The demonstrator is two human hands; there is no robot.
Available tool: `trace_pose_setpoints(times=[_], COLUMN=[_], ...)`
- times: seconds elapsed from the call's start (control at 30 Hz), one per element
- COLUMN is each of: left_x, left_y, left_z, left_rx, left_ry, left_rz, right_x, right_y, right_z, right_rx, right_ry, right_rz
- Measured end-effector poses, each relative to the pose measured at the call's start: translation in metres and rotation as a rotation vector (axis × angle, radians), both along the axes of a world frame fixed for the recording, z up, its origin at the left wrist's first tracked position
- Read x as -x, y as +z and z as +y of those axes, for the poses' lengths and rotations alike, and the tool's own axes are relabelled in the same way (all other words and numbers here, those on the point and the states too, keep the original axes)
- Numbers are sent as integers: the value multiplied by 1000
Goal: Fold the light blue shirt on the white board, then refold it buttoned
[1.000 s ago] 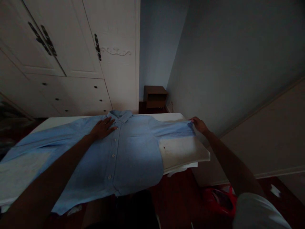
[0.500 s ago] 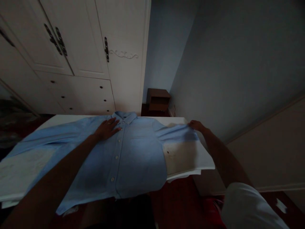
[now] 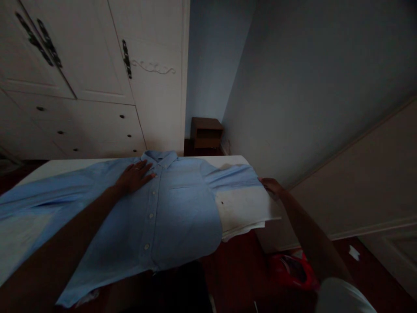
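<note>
A light blue button-up shirt lies front side up across a white-covered board, its collar at the far edge and its hem hanging over the near edge. My left hand rests flat on the chest, just left of the button placket below the collar, fingers spread. At the board's right end, my right hand pinches the edge of the sleeve that reaches out to the right; the fingertips are partly hidden. The other sleeve stretches to the left with some creases.
A white wardrobe with dark handles stands behind the board. A small brown nightstand sits in the corner by the grey wall. On the dark red floor at the right lie a red bag and a white scrap.
My right hand has moved down a little at the sleeve's end, over the board's right edge. My left hand stays on the chest. The view has turned slightly right.
</note>
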State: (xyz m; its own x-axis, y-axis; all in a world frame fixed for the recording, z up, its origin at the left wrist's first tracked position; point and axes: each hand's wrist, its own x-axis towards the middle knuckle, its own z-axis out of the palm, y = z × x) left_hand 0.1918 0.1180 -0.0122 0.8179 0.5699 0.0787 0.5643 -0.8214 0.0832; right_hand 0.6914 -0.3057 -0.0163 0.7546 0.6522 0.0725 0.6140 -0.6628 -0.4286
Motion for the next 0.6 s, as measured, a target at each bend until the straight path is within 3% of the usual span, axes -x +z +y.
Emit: trace_pose_setpoints(times=[0.13, 0.33, 0.4, 0.47, 0.53, 0.6], left_x=[0, 0, 1, 0, 0, 0], left_y=[1, -1, -2, -3, -4, -4], left_z=[-2, 0, 0, 1, 1, 1], left_rx=[9, 6, 6, -2, -23, -45], left_ry=[17, 12, 1, -15, -13, -4], left_rz=[4, 2, -8, -13, -1, 18], right_x=[23, 64, 92, 128, 170, 211], right_y=[4, 37, 47, 51, 50, 45], right_z=[3, 19, 29, 42, 58, 72], right_rx=[-84, -244, -292, -345, -299, -148], right_ry=[-120, -190, -113, 65, 271, 487], right_rz=[-60, -249, -317, -431, -472, -447])
